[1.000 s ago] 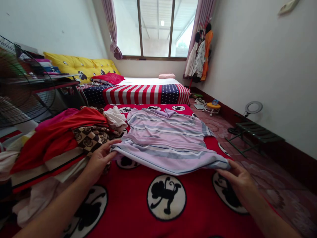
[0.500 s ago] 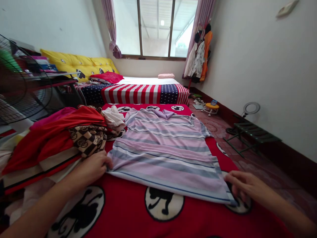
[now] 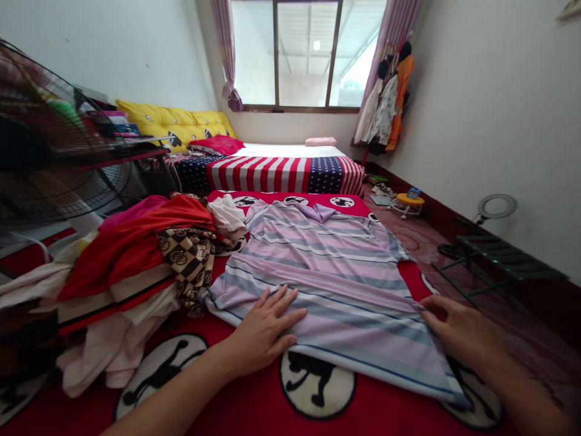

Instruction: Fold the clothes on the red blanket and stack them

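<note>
While our left hand (image 3: 270,330) lies spread, palm down, on the striped collared shirt (image 3: 331,297) near its hem, our right hand (image 3: 458,330) pinches its side edge; the shirt stretches across the red patterned blanket (image 3: 254,402), beside heaped clothes (image 3: 131,260).

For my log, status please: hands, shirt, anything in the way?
Left hand spread, resting on shirt. Right hand at its right edge, grip unclear. Shirt laid out, wrinkled, collar at far end. Clothes pile close on its left.
</note>
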A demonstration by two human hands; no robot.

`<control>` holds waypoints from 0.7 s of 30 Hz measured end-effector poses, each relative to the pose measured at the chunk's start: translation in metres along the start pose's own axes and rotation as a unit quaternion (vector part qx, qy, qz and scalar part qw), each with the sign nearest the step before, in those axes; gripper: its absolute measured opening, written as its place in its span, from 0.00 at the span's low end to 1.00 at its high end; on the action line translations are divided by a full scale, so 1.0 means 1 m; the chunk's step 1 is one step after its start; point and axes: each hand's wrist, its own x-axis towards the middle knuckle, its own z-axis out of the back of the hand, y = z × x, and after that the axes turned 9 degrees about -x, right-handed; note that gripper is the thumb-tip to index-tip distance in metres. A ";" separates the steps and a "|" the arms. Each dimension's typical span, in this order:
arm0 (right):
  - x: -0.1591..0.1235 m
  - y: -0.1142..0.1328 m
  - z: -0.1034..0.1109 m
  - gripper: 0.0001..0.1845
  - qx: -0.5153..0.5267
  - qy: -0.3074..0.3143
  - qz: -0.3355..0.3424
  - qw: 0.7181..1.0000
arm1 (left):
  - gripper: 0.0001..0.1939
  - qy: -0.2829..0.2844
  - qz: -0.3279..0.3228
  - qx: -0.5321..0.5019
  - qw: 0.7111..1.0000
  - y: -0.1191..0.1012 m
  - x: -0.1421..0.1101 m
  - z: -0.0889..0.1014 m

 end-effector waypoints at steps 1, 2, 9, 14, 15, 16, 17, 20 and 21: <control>0.002 0.001 0.000 0.08 -0.056 -0.009 0.026 0.998 | 0.26 0.000 0.001 0.005 1.000 0.000 -0.002 -0.001; 0.005 0.005 -0.001 0.09 -0.110 -0.024 0.065 0.992 | 0.26 -0.003 0.005 0.008 1.000 -0.002 -0.003 -0.001; 0.013 0.131 -0.041 0.08 0.024 0.056 0.287 0.956 | 0.26 -0.017 -0.023 -0.002 1.000 -0.010 -0.003 0.002; 0.020 0.214 -0.086 0.10 0.088 0.095 0.321 0.938 | 0.16 -0.069 -0.054 -0.064 0.994 -0.012 -0.008 0.006; 0.022 0.227 -0.093 0.09 0.096 0.099 0.324 0.936 | 0.13 -0.095 -0.050 -0.079 0.991 -0.011 -0.010 0.009; 0.024 0.239 -0.098 0.08 0.105 0.104 0.327 0.933 | 0.12 -0.133 -0.038 -0.089 0.986 -0.010 -0.011 0.014; 0.027 0.252 -0.103 0.07 0.115 0.107 0.329 0.931 | 0.12 -0.181 -0.018 -0.093 0.979 -0.008 -0.013 0.020; 0.034 0.289 -0.117 0.08 0.139 0.105 0.318 0.932 | 0.11 -0.346 0.043 -0.065 0.935 0.006 -0.022 0.040; 0.035 0.301 -0.122 0.09 0.143 0.104 0.310 0.934 | 0.10 -0.390 0.059 -0.052 0.917 0.012 -0.026 0.046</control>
